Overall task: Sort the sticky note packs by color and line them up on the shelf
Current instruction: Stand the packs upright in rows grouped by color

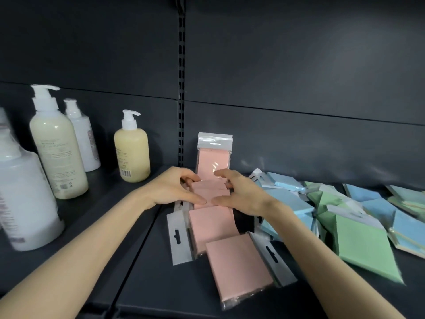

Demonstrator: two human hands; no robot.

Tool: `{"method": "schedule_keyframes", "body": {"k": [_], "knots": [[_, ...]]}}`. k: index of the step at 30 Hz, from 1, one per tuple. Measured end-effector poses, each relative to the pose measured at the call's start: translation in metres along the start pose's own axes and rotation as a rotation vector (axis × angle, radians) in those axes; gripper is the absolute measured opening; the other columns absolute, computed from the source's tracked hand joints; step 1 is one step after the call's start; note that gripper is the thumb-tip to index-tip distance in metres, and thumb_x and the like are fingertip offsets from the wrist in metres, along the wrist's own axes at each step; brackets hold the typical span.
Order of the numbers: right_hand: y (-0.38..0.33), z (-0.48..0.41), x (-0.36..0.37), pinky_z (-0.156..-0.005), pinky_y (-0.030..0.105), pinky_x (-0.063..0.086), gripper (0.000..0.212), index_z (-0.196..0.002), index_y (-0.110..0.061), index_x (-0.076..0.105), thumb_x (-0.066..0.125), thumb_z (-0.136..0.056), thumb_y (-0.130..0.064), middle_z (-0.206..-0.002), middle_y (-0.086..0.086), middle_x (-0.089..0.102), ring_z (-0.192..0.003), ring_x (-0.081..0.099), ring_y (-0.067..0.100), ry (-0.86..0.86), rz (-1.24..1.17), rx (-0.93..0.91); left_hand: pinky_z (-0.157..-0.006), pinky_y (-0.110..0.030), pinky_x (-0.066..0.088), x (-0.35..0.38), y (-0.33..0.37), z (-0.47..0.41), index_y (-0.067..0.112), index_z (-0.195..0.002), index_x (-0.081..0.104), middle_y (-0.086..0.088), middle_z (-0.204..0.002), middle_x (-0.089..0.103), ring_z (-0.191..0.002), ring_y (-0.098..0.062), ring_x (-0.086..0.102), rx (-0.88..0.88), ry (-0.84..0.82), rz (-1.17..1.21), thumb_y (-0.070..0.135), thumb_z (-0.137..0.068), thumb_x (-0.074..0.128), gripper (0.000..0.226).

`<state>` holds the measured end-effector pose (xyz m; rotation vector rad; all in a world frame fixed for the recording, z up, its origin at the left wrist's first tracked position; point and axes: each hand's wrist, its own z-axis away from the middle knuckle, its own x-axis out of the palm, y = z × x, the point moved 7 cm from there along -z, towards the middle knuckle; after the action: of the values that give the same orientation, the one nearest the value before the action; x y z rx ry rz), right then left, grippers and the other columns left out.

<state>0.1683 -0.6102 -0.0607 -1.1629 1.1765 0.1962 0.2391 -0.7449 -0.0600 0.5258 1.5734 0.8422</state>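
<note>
Gripping pink pack [210, 189] with left hand [177, 189], right hand [239, 192], mid-frame. Risks toppling leaning pack [213, 157] just behind if shoved back, or slipping on glossy wrap.

Dim, even light; wide-angle bending at edges; left bottles [23, 187] motion-blurred.

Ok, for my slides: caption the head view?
Left hand and right hand grip a pink pack; blue packs and green packs lie jumbled alongside.
</note>
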Motion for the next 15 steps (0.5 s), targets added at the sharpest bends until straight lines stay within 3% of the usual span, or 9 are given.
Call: {"method": "schedule_keyframes", "body": {"k": [3,5,7,9,12,15], "knots": [[-0.004,0.0,-0.008,-0.105,0.036,0.04,0.081,-0.145,-0.027,0.027,0.074,-0.079,-0.024,-0.143,-0.001,0.038,-0.125,0.043,0.019,0.078,-0.087,-0.033,-0.095,-0.022,0.043,-0.008,0.005,0.002,0.025,-0.11,0.067,0.012,-0.097,0.061,-0.097,-0.003,0.058,0.054,0.1,0.075,0.025,-0.06,0.088,0.055],[-0.006,0.0,-0.014,-0.102,0.032,0.041,0.082,-0.145,-0.028,0.027,0.075,-0.079,-0.022,-0.135,-0.001,0.044,-0.115,0.047,0.017,0.133,-0.116,-0.042,-0.097,-0.018,0.039,-0.011,0.012,0.005,0.026,-0.107,0.067,0.018,-0.104,0.063,-0.104,0.005,0.055,0.102,0.157,0.141,0.019,-0.06,0.088,0.052],[-0.007,0.002,-0.022,-0.097,0.026,0.04,0.073,-0.141,-0.024,0.036,0.074,-0.079,-0.021,-0.122,-0.002,0.049,-0.105,0.048,0.014,0.197,-0.111,-0.054,-0.093,-0.016,0.039,-0.014,0.019,0.009,0.03,-0.105,0.066,0.02,-0.107,0.063,-0.106,0.008,0.053,0.156,0.249,0.175,0.016,-0.06,0.088,0.052],[-0.008,0.003,-0.029,-0.093,0.023,0.042,0.052,-0.127,-0.019,0.053,0.074,-0.079,-0.02,-0.115,-0.003,0.056,-0.104,0.053,0.014,0.267,-0.121,-0.067,-0.089,-0.02,0.045,-0.02,0.021,0.011,0.035,-0.108,0.062,0.017,-0.108,0.062,-0.105,0.001,0.056,0.18,0.346,0.246,0.013,-0.06,0.088,0.059],[-0.003,0.002,-0.033,-0.084,0.031,0.051,0.025,-0.103,-0.019,0.062,0.072,-0.081,-0.016,-0.099,-0.002,0.065,-0.094,0.061,0.019,0.343,-0.237,-0.048,-0.09,-0.029,0.05,-0.02,0.01,0.011,0.029,-0.126,0.048,0.006,-0.114,0.061,-0.104,-0.008,0.06,0.106,0.392,0.422,0.012,-0.06,0.087,0.079],[0.006,0.002,-0.035,-0.082,0.046,0.056,0.017,-0.092,-0.023,0.057,0.069,-0.084,-0.013,-0.095,0.004,0.066,-0.092,0.066,0.027,0.389,-0.48,-0.003,-0.093,-0.031,0.05,-0.006,-0.002,0.008,0.019,-0.134,0.041,0.001,-0.114,0.064,-0.1,-0.011,0.065,0.01,0.3,0.503,0.01,-0.064,0.085,0.083]]}}
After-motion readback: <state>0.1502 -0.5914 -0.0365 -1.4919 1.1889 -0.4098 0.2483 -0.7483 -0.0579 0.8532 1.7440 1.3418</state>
